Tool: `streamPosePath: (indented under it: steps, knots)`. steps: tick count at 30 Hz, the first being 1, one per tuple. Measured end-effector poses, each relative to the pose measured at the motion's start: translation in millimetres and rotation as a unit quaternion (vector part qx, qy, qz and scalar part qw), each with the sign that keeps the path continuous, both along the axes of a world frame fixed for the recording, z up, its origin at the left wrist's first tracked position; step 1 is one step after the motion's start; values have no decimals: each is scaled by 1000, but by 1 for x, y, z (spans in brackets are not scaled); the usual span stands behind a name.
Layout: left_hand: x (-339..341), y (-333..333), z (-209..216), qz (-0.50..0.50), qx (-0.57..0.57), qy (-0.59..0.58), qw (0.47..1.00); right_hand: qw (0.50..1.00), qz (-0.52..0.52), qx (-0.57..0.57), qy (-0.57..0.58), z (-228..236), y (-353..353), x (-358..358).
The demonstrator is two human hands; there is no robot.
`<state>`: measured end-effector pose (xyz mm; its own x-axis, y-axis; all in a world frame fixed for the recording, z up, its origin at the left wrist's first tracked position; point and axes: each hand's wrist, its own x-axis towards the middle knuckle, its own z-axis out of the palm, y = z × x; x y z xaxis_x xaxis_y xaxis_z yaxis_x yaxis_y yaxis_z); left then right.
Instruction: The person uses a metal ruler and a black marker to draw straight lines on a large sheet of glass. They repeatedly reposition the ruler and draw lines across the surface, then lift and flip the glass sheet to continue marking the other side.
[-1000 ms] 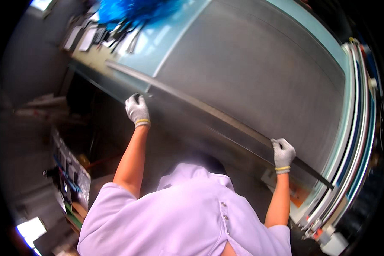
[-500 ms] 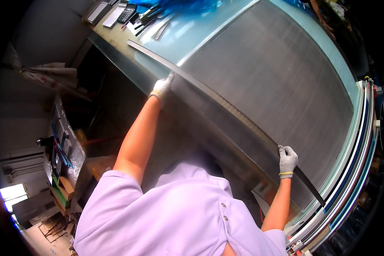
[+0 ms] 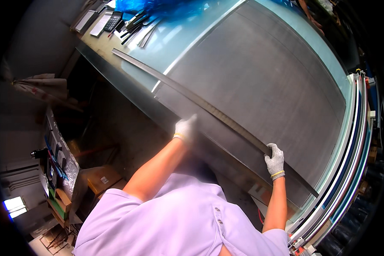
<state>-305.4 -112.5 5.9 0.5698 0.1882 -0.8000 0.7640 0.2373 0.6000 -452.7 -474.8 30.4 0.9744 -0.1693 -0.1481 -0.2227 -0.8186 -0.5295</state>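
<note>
A long, narrow metal straightedge [image 3: 187, 92] lies slantwise across a large dark grey mesh-like sheet [image 3: 260, 72], its far left end reaching past the sheet. Wrapped in a white knit glove, my right hand [image 3: 274, 161] has its fingers closed on the straightedge near the right end. My left hand [image 3: 186, 128], gloved the same way, is at the table's near edge, apart from the straightedge. Motion smears its fingers, so their pose is unclear. The sheet rests on a pale glassy tabletop [image 3: 175, 47].
Blue plastic film [image 3: 158, 6], a calculator [image 3: 113, 20] and several dark strips [image 3: 136, 26] lie at the far left of the table. Long stacked rails [image 3: 357, 141] run along the right edge. A cardboard box [image 3: 101, 179] stands low on the left.
My left hand has left its place beside the straightedge and moved right and nearer along the table edge. My right hand stays on the straightedge; the whole view has shifted slightly.
</note>
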Motion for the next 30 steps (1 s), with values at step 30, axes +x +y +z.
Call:
streamPosePath:
  steps: [30]
  knots:
    - [41, -50, 21, -430, 433, -585, 534, 955, -147, -122, -228, -64, -30, -17]
